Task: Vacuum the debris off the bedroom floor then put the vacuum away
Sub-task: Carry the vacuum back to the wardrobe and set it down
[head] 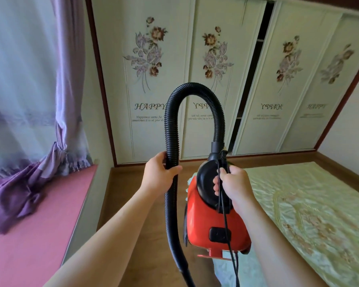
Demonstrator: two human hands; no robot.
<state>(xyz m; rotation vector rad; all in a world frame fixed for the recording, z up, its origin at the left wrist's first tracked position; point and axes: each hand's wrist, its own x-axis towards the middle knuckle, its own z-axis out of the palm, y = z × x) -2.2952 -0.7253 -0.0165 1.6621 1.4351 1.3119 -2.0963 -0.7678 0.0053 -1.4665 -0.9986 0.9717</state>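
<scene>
While the left hand (161, 176) is curling fingers (161, 158) round the hose (171, 131), the right hand (233, 184) is clutching the vacuum (201, 220) handle plus cord (226, 224).

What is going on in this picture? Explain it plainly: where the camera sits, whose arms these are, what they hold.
There is no machine here: one camera worn on a person's head looks forward and down, so the arms are the person's own. The left hand grips the black hose. The right hand grips the handle of the red vacuum, held above the wooden floor, its cord hanging down. Ahead stand flowered wardrobe doors; a bed lies right, a purple curtain left.
</scene>
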